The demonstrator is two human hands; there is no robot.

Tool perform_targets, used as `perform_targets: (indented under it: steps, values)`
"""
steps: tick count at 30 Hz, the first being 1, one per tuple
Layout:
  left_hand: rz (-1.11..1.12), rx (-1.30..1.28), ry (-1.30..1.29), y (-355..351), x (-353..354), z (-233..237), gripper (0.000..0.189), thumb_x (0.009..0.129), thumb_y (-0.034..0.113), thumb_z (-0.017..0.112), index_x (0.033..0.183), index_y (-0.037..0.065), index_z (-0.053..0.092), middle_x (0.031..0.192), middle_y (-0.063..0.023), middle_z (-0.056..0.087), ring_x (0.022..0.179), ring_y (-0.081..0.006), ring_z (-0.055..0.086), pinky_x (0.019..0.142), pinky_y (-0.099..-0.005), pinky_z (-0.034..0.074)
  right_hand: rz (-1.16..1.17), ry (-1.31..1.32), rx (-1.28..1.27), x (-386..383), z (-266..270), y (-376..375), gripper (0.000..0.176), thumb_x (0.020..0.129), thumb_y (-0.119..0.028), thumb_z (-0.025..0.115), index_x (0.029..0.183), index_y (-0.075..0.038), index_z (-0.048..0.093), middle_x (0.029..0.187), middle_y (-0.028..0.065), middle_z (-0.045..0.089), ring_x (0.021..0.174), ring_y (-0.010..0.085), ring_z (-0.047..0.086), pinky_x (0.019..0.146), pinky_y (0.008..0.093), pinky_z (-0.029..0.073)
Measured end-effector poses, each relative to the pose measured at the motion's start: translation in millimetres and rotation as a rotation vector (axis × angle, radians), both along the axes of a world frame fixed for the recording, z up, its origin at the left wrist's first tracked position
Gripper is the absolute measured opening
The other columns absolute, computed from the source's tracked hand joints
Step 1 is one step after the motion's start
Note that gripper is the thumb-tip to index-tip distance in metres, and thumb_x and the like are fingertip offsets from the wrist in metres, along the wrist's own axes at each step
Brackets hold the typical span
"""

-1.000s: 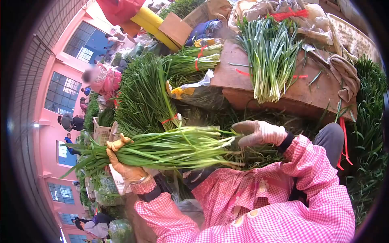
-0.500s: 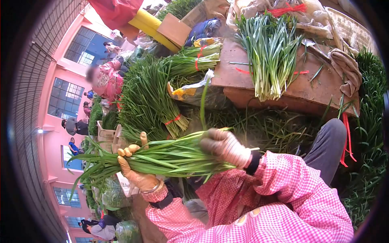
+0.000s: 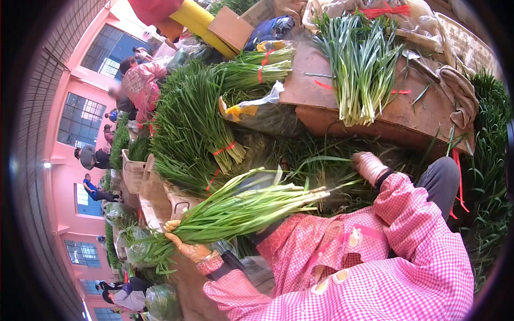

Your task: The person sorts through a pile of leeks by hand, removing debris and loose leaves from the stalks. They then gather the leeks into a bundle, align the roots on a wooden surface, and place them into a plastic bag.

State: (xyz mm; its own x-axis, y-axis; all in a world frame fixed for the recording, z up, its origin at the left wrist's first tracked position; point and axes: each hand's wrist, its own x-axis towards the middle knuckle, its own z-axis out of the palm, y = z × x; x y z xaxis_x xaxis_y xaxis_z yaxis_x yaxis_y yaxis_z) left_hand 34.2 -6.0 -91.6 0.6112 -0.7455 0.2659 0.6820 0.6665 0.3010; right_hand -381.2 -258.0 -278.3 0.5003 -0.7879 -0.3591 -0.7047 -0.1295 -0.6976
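Note:
My left hand (image 3: 187,243), in a pale orange glove, is closed round the leafy end of a bunch of garlic chives (image 3: 241,211). The bunch lies slantwise over my lap, pale stem ends pointing right. My right hand (image 3: 369,167), in a whitish glove with darkened fingers, is apart from the bunch on its right. Its fingers look pinched at the end of a long loose leaf (image 3: 326,159), though the fingertips are partly hidden. Below that hand, scattered leaves (image 3: 342,144) cover the ground.
An untied bunch of chives (image 3: 360,75) lies over red ties on a brown board (image 3: 308,88), beside a cloth (image 3: 458,93). Red-tied bundles (image 3: 230,144) are heaped at the left. More greens (image 3: 490,123) stand at the right. Several people are in the background, one in pink (image 3: 142,85).
My right hand has moved right, away from the bunch, with a leaf trailing from it. My left hand has shifted down, and the bunch now tilts with its stem ends higher and bared.

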Motion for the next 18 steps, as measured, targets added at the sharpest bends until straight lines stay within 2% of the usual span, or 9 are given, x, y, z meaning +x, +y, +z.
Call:
perform_targets:
  steps: [3,5,7,9,11,13,14,15,18]
  values:
    - [0.158,0.142,-0.072,0.0,-4.6,-0.5,0.027,0.089,0.021,0.059,0.111,0.006,0.059,0.109,-0.0019,0.061,0.101,-0.0141,0.056,0.097,-0.0379,0.043,0.271,0.376,-0.094,-0.9,36.2,3.5,0.037,0.074,-0.029,0.068,0.102,-0.006,0.064,0.096,0.0162,0.064,0.095,0.0342,0.06,0.081,0.0406,0.048]
    - [0.196,0.173,-0.03,0.9,-7.8,-2.3,0.03,0.089,0.024,0.058,0.114,0.006,0.057,0.11,-0.0018,0.06,0.102,-0.0148,0.056,0.098,-0.04,0.042,0.17,0.114,-0.534,10.1,57.6,7.8,0.052,0.07,-0.036,0.071,0.111,-0.007,0.061,0.111,0.0151,0.061,0.102,0.0324,0.058,0.086,0.0405,0.046]
    - [0.239,0.251,-0.206,6.7,-3.7,-15.0,0.031,0.09,0.026,0.057,0.115,0.007,0.056,0.11,-0.002,0.06,0.103,-0.0161,0.056,0.098,-0.0416,0.042,0.042,-0.297,-0.449,28.1,77.0,0.7,0.064,0.066,-0.039,0.075,0.117,-0.006,0.056,0.117,0.017,0.056,0.107,0.036,0.054,0.09,0.0409,0.044]
    - [0.273,0.287,-0.312,18.5,18.6,-32.5,0.033,0.09,0.031,0.056,0.115,0.01,0.056,0.108,-0.0006,0.061,0.101,-0.0163,0.057,0.098,-0.0445,0.042,0.241,-0.51,-0.61,52.4,103.4,8.2,0.072,0.066,-0.039,0.075,0.124,-0.004,0.05,0.118,0.0197,0.055,0.108,0.0361,0.053,0.09,0.0403,0.044]
    - [0.331,0.401,-0.301,21.0,13.2,-32.4,0.032,0.09,0.031,0.056,0.11,0.007,0.054,0.103,0.001,0.061,0.099,-0.0117,0.056,0.105,-0.0439,0.034,0.341,-0.779,-0.189,76.3,108.9,35.8,0.073,0.068,-0.044,0.073,0.123,-0.003,0.05,0.112,0.0222,0.058,0.106,0.0366,0.055,0.09,0.0397,0.044]
    - [0.368,0.437,-0.366,25.9,28.3,-48.9,0.034,0.089,0.037,0.056,0.113,0.013,0.056,0.109,0.0006,0.061,0.104,-0.0169,0.055,0.1,-0.0433,0.04,0.437,-0.442,0.135,78.7,120.5,47.5,0.075,0.071,-0.047,0.069,0.126,-0.001,0.047,0.103,0.0241,0.061,0.098,0.0376,0.059,0.084,0.0404,0.046]
    - [0.394,0.457,-0.397,30.8,33.7,-55.5,0.035,0.089,0.039,0.056,0.115,0.016,0.057,0.113,0.0005,0.061,0.107,-0.0195,0.054,0.097,-0.043,0.042,0.461,-0.21,0.138,75.4,125.8,49.8,0.073,0.072,-0.051,0.067,0.124,-0.002,0.049,0.095,0.025,0.063,0.091,0.0383,0.061,0.08,0.0413,0.048]
    - [0.394,0.604,-0.297,35.6,27.1,-54.9,0.039,0.088,0.044,0.055,0.115,0.016,0.058,0.115,0.0001,0.06,0.108,-0.0197,0.053,0.096,-0.0416,0.043,0.435,-0.31,0.039,63.3,121.3,53.3,0.056,0.077,-0.047,0.064,0.113,-0.005,0.058,0.086,0.0215,0.065,0.08,0.0355,0.064,0.074,0.0413,0.049]
    - [0.416,0.698,-0.312,47.2,44.6,-75.1,0.041,0.09,0.048,0.051,0.111,0.014,0.059,0.111,-0.0019,0.06,0.102,-0.0191,0.055,0.093,-0.0413,0.043,0.459,-0.438,0.08,20.2,105.2,37.1,0.036,0.083,-0.04,0.06,0.1,-0.008,0.064,0.077,0.0155,0.065,0.074,0.0299,0.064,0.067,0.0396,0.049]
